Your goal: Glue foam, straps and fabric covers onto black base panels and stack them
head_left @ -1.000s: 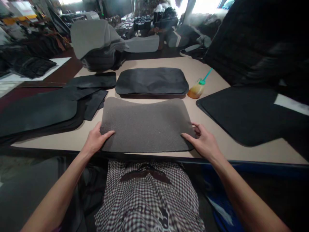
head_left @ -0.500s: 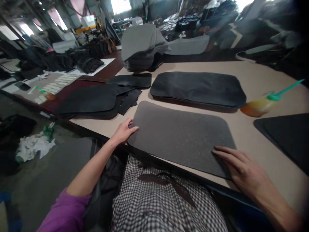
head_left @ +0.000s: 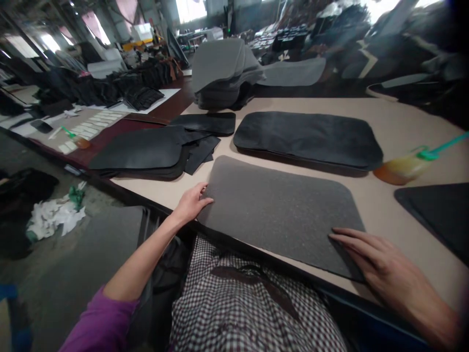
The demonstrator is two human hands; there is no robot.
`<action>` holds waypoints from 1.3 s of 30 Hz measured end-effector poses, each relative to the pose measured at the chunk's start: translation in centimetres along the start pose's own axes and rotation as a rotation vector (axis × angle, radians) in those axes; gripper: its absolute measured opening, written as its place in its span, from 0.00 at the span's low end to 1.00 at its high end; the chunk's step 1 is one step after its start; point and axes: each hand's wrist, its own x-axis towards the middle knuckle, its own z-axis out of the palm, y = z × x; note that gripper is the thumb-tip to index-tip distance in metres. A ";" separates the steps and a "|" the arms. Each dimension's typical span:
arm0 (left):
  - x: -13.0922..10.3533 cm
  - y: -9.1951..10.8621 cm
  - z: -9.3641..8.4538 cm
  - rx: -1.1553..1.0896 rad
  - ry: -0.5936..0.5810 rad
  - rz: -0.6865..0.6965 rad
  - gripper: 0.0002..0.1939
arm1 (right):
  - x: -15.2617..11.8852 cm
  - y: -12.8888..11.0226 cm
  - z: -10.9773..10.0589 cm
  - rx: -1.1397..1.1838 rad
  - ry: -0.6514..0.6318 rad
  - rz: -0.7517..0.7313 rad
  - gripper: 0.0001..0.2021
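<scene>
A large grey panel with rounded corners (head_left: 274, 210) lies flat at the front edge of the tan table (head_left: 399, 215). My left hand (head_left: 191, 201) grips its left edge, thumb on top and the other fingers at the side, partly hidden. Over the right end rests my right hand (head_left: 373, 252), fingers stretched out and lying on the surface, holding nothing. Just behind the panel is a stack of black padded pieces (head_left: 308, 139). More black pieces (head_left: 141, 149) lie to the left, beside small dark scraps (head_left: 201, 154).
A bottle of amber liquid with a green spout (head_left: 403, 168) stands at the right, near another black panel (head_left: 439, 210). Grey pieces (head_left: 220, 66) are piled at the back. A second such bottle (head_left: 79, 142) is at far left. White cloth (head_left: 54, 215) lies on the floor.
The view has shifted slightly, so the table and its objects appear a little to the right. Both hands keep nearly the same places on the panel.
</scene>
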 end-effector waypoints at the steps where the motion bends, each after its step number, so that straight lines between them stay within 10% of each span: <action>1: -0.1 0.0 0.0 0.010 0.003 0.009 0.27 | 0.0 0.1 0.0 -0.002 -0.002 -0.004 0.17; 16: -2.1 3.5 2.3 0.551 0.234 0.116 0.32 | -0.1 -0.2 0.4 -0.194 -0.044 -0.025 0.31; 25: 2.9 13.1 9.2 0.291 -0.448 0.536 0.39 | 0.6 -0.7 0.2 -0.219 0.000 -0.070 0.34; 39: 4.4 3.3 7.5 0.690 -0.159 0.518 0.35 | -0.7 -3.0 -1.9 0.231 0.102 0.180 0.21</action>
